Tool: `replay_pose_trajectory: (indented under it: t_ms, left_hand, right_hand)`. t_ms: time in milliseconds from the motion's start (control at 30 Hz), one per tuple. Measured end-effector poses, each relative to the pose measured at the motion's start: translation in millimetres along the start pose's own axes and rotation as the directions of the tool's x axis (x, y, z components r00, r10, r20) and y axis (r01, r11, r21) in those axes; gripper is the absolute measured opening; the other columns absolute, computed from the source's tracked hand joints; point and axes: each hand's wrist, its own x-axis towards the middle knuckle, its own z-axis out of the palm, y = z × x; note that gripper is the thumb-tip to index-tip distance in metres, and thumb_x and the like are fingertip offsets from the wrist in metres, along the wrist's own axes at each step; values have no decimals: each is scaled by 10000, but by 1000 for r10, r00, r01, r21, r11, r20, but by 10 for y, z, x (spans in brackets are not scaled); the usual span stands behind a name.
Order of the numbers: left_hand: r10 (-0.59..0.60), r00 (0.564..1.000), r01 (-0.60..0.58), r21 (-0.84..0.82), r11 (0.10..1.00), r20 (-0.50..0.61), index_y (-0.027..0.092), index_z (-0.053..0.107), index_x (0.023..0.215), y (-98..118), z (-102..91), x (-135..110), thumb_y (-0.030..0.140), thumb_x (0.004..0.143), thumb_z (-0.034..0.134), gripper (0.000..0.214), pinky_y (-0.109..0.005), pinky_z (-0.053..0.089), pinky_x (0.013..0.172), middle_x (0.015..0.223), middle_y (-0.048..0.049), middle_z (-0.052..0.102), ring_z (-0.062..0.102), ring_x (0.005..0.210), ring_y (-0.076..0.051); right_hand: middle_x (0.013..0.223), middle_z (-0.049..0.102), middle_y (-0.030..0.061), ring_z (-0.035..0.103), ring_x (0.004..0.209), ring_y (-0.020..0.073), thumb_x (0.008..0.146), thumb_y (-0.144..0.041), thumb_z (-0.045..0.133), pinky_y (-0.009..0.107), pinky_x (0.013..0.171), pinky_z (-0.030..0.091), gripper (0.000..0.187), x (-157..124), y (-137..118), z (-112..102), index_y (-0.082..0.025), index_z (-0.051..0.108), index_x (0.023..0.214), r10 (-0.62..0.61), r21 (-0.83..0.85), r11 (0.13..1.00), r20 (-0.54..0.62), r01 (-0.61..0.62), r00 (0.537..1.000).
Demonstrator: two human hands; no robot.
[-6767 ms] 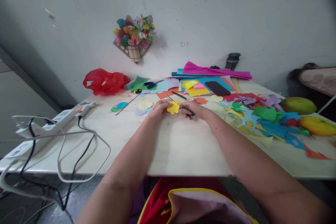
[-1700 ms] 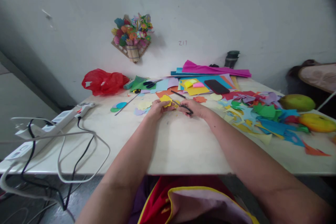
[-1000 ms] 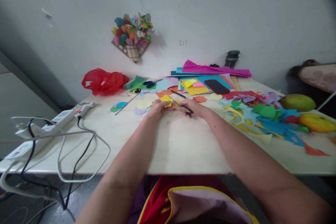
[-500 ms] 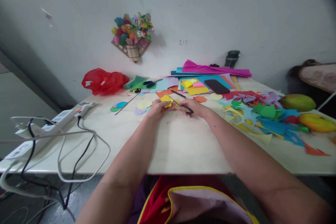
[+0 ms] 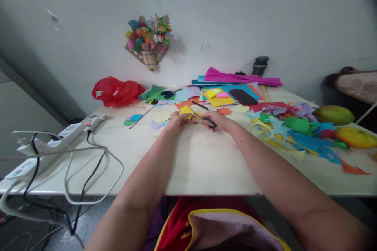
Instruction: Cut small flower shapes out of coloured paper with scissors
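Pinched in my left hand is a yellow paper flower with a scalloped edge. My right hand grips scissors by their black handles, and the blades point left at the flower's right edge. Both hands are just above the middle of the table. Close beyond them lie a dark pen, an orange paper flower and a pale yellow paper piece. How far the blades are apart is too small to tell.
Paper scraps spread over the right side, beside mangoes. A phone lies on coloured sheets at the back. Second scissors and a red plastic bag are back left. A power strip with loose cables occupies the left edge.
The yellow flower has turned slightly in my left hand, and the scissor blades sit a little differently against its edge. Everything else stays where it was.
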Motion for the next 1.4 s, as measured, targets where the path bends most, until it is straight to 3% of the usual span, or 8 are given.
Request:
replay_pose_trajectory:
  t_ms: [233, 533, 800, 1000, 1200, 1400]
  left_hand:
    - [-1, 1000, 1, -6, 1000, -2, 55, 702, 804, -4, 0, -4, 167, 643, 743, 200, -282, 590, 671, 805, -148, 743, 696, 629, -174]
    - [-8, 1000, 8, -20, 1000, 5, 79, 648, 747, 23, 43, -30, 167, 639, 812, 215, -266, 584, 609, 673, -87, 717, 666, 515, -152]
    - [-29, 1000, 29, -27, 999, -3, 115, 586, 799, 61, 77, -43, 245, 753, 774, 233, -296, 594, 649, 708, -101, 733, 703, 572, -184]
    - [-11, 999, 12, -38, 999, 30, 125, 580, 863, 31, 49, -33, 233, 704, 803, 294, -312, 603, 653, 732, -96, 742, 709, 584, -192]
    - [-5, 1000, 5, -17, 1000, 14, 84, 673, 884, 13, 48, -50, 181, 632, 828, 311, -276, 602, 682, 829, -102, 750, 709, 655, -164]
    - [-14, 1000, 14, 20, 1000, -1, 94, 713, 847, -12, 51, -38, 175, 557, 857, 333, -276, 573, 677, 860, -89, 746, 697, 721, -174]
  right_hand:
    - [498, 524, -55, 448, 371, 67, 779, -453, 722, 181, 346, 320, 331, -11, 29, -7, -187, 531, 731, -58, -27, 998, 22, 59, 998]
    - [491, 512, -49, 435, 359, 66, 805, -406, 712, 188, 348, 333, 326, -43, -43, 31, -185, 505, 685, -35, -11, 999, -39, 35, 999]
    - [499, 550, -26, 472, 368, 76, 847, -353, 670, 183, 346, 344, 304, -67, -97, 37, -182, 496, 666, -2, 45, 999, -89, 6, 996]
    - [493, 557, -21, 463, 348, 71, 857, -331, 658, 182, 318, 294, 304, -95, -156, 53, -178, 500, 648, 16, 45, 999, -114, -11, 993]
    - [510, 568, -31, 476, 375, 69, 793, -369, 708, 175, 337, 309, 283, -83, -144, 60, -173, 533, 688, 10, 108, 994, -113, 2, 994]
    - [576, 625, -31, 525, 432, 80, 617, -288, 841, 189, 427, 397, 358, -13, -68, 56, -165, 574, 823, -51, 234, 967, -225, 105, 973]
